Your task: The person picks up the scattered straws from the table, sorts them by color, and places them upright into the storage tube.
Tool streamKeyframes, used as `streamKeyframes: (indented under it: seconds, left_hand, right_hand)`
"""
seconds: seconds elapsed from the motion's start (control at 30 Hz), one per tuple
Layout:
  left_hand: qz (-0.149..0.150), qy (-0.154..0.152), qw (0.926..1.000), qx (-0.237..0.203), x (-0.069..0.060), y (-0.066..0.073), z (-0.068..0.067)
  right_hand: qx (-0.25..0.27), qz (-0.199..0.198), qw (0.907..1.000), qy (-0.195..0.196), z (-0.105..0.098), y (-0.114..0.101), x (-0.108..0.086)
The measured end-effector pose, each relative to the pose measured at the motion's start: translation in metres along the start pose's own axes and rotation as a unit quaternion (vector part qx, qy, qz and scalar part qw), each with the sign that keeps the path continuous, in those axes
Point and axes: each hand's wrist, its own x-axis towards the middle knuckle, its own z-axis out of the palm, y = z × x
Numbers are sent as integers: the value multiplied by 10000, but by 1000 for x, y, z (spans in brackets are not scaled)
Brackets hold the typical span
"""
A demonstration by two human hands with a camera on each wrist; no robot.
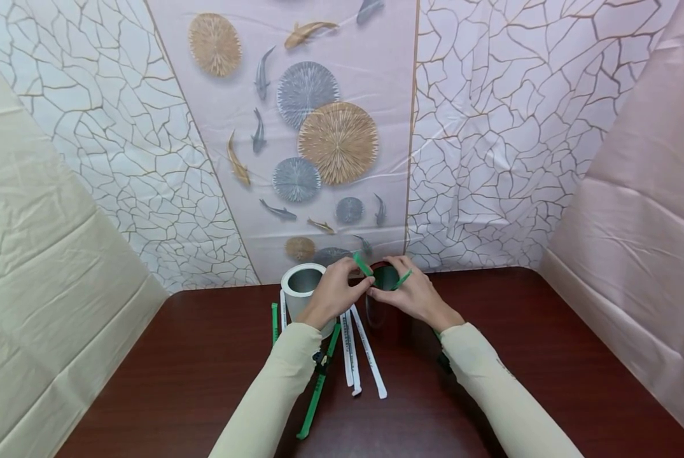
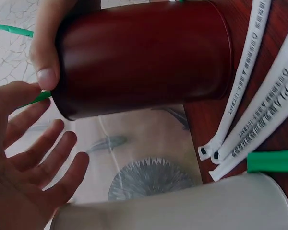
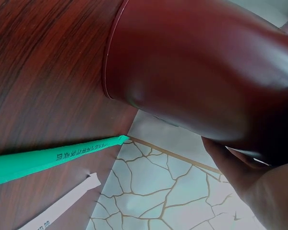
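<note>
In the head view my left hand [image 1: 337, 289] pinches a green paper-wrapped straw [image 1: 362, 264] between thumb and index finger, over the mouth of a dark red cylindrical cup [image 2: 144, 57]. The other left fingers are spread apart, as the left wrist view shows. My right hand [image 1: 415, 291] grips the cup's rim, its thumb on the near side. A second green straw [image 1: 403, 278] sticks out of the cup beside the right hand. The cup stands upright on the table; its inside is mostly hidden. In the right wrist view the right hand [image 3: 271, 189] meets the cup's upper end.
A white cylindrical container [image 1: 296, 305] stands left of the cup. Several white wrapped straws [image 1: 367, 350] lie between them, towards me. A green straw [image 1: 319, 388] lies under my left forearm, another green straw [image 1: 275, 321] farther left. The patterned backdrop [image 1: 319, 222] meets the table's far edge.
</note>
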Motion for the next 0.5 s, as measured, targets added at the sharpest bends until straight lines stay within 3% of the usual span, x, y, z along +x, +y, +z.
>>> streamKeyframes:
  seconds: [0.13,0.23,0.37,0.5]
  left_hand:
    - [-28,-128,9999,-81,-8,1,-8]
    - [32,-60,10000,-65,-15,8,-22]
    - [81,244,9997,-4,-27,19,-51]
    - [-267,608,9978,-86,-45,22,-85]
  right_hand:
    - [-26,35,10000,-29,0,0,-2]
    - [-7,62,10000,-75,-1,0,-1]
    - [38,122,9999,-93,-1,1,-1]
    - [87,162,9998,-74,0,0,-2]
